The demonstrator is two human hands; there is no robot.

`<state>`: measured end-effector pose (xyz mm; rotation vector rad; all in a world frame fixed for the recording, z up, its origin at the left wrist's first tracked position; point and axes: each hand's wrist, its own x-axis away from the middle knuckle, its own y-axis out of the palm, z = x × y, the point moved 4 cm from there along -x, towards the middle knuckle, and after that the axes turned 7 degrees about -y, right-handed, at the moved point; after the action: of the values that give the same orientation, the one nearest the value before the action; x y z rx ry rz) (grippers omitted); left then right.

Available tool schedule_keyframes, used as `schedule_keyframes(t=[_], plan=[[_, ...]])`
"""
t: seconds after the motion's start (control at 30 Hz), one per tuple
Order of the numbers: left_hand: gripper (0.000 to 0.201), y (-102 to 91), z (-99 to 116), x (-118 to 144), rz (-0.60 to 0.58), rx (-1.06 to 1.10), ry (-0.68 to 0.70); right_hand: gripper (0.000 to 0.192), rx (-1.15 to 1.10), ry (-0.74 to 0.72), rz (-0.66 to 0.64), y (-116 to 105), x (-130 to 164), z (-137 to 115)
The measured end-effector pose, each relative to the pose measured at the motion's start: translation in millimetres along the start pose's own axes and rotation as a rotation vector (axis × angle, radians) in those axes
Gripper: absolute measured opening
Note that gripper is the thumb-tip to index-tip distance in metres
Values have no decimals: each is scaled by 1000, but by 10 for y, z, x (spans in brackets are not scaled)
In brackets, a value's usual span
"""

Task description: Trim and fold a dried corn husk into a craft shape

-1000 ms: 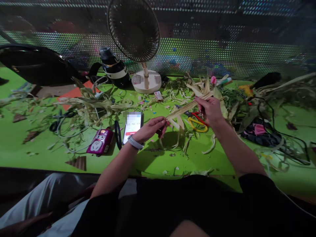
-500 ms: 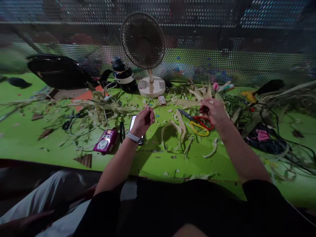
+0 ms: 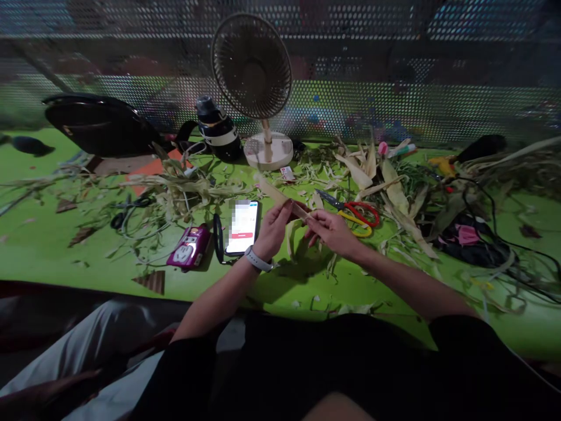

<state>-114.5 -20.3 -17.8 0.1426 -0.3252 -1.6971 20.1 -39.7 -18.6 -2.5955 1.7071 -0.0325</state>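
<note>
A pale strip of dried corn husk (image 3: 270, 190) runs slantwise between my hands above the table. Its upper part passes the fingers of my left hand (image 3: 272, 231), which are closed on it. Fingertips of my right hand (image 3: 331, 234) pinch its lower end. Just beyond the right hand lie scissors (image 3: 366, 213) with one red and one yellow handle. Beside the left wrist, a phone (image 3: 242, 228) with a lit screen stands in a dark holder. Loose husk strips (image 3: 291, 234) lie under the hands, partly hidden by them.
A fan (image 3: 268, 153) and a dark bottle (image 3: 221, 137) stand at the back. Left are a black bag (image 3: 100, 126), a purple box (image 3: 189, 248) and husk scraps. Husks (image 3: 397, 190), markers (image 3: 401, 151) and black cables (image 3: 486, 204) cover the right side of the green table (image 3: 210, 286).
My hands have come together from wide apart, the right moving left and nearer me. The husk strip now slants between them. The phone shows more fully.
</note>
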Motion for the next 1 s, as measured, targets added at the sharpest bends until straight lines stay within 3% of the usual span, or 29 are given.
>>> schedule_keyframes(t=[0.17,0.27,0.37,0.47,0.53,0.6,0.67,0.77,0.87,0.93,1.0], plan=[[33,-63,-70,-8,100,161,-106,34,34,82,-162,140,62,77],[35,13,-124,48,62,151,-117,38,42,115,-169,186,81,92],[34,107,-154,108,-28,88,-130,43,35,136,-135,143,77,17],[31,27,-97,86,64,104,-85,45,82,151,-190,-38,45,-141],[30,-95,-46,32,173,160,-71,43,145,60,-11,-340,-28,-266],[29,-180,-22,-32,197,158,-106,42,277,-64,211,-679,-108,-329],[30,-227,-18,-78,198,126,-130,42,501,-43,291,-908,-186,-244],[30,-242,-36,-110,194,92,-118,49,784,205,69,-935,-271,85],[28,-251,-57,-129,211,90,-84,45,1042,239,-103,-775,-284,250],[27,-269,-77,-144,224,90,-82,34,1076,213,-136,-691,-276,239],[26,-287,-100,-157,226,93,-92,22,1041,194,-77,-704,-266,153]])
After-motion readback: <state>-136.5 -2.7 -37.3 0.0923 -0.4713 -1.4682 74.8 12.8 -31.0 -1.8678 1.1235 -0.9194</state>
